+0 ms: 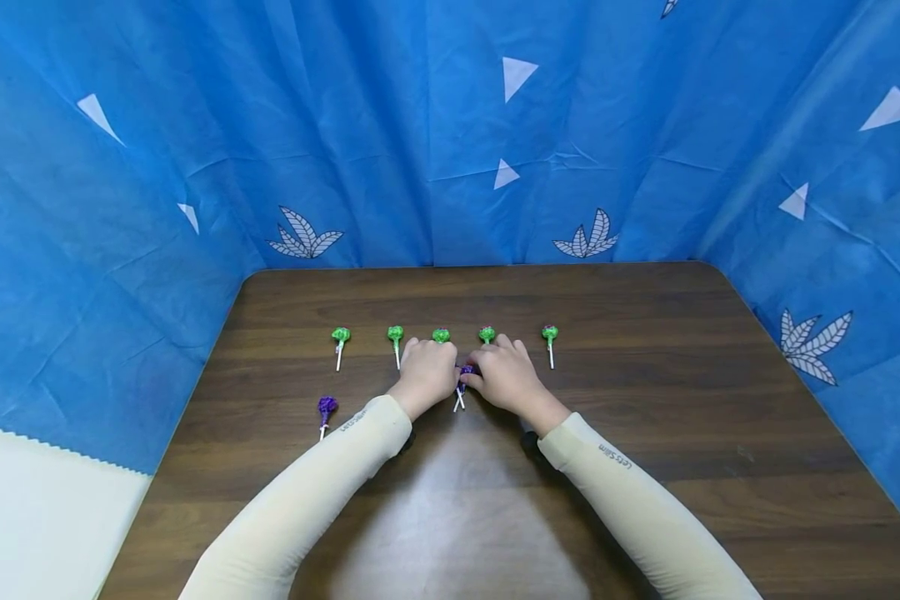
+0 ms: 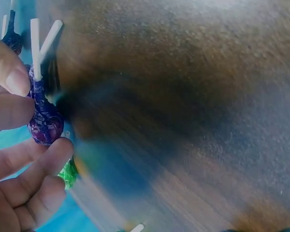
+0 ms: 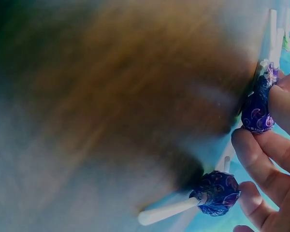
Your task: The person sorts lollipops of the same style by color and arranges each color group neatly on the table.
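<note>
At the middle of the table my left hand (image 1: pixel 429 371) and right hand (image 1: pixel 506 373) meet, fingers curled in. Each pinches a purple-wrapped lollipop, side by side between thumb and fingertips; two white sticks (image 1: pixel 459 402) cross below them. In the left wrist view, fingertips close round the purple lollipop (image 2: pixel 46 125), sticks upward. The right wrist view has my right thumb and fingers on a purple lollipop (image 3: pixel 258 111). Another purple lollipop (image 3: pixel 216 193) sits against a lower finger of that hand, its stick jutting outward; the head view hides it.
A row of green lollipops runs behind my hands, from the left one (image 1: pixel 341 335) to the right one (image 1: pixel 550 333); my hands partly cover the middle ones. One purple lollipop (image 1: pixel 327 406) lies by my left sleeve. Blue curtains (image 1: pixel 457 125) border the wooden table (image 1: pixel 645 358).
</note>
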The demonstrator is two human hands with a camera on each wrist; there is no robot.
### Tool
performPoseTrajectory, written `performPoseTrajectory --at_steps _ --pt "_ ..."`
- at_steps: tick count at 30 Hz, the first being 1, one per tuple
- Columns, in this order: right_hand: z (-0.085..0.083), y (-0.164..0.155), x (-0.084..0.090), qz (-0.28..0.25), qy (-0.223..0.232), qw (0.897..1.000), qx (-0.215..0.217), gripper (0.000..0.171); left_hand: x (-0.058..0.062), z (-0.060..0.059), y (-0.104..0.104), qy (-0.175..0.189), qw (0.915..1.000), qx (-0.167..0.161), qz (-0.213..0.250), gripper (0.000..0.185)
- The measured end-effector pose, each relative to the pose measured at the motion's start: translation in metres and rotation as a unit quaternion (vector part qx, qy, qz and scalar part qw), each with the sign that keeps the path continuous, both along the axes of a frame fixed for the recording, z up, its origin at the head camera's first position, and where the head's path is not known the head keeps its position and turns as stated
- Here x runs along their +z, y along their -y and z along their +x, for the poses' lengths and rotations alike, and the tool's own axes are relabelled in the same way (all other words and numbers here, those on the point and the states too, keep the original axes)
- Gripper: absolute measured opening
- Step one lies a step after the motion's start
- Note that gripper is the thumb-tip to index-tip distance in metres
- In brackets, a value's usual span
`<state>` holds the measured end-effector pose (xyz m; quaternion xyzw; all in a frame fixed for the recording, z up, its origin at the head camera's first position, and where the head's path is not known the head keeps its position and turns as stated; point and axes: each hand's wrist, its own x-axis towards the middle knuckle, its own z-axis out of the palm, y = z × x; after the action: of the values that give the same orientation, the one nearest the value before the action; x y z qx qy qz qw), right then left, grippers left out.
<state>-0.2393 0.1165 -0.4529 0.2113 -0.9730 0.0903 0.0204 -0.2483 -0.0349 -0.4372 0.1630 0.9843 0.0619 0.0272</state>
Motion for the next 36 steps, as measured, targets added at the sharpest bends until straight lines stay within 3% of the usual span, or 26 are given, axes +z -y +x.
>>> performPoseTrajectory --at_steps 7,13,22,36 --pt "-0.001 0.002 0.0 -0.001 0.007 1.0 0.0 0.023 0.007 0.004 0.01 0.014 0.9999 0.003 0.0 0.022" --pt "0.0 0.002 0.001 -0.007 0.005 1.0 0.0 0.022 0.016 0.025 0.024 0.001 0.9997 -0.01 0.022 0.029" --pt "0.001 0.002 0.004 0.0 0.017 1.0 -0.01 0.022 0.003 0.05 0.033 -0.009 0.9989 -0.031 0.033 0.034" --pt "-0.002 0.0 0.008 0.007 0.024 1.0 0.003 0.021 -0.004 0.054 0.034 -0.023 0.9984 -0.022 0.047 0.028"
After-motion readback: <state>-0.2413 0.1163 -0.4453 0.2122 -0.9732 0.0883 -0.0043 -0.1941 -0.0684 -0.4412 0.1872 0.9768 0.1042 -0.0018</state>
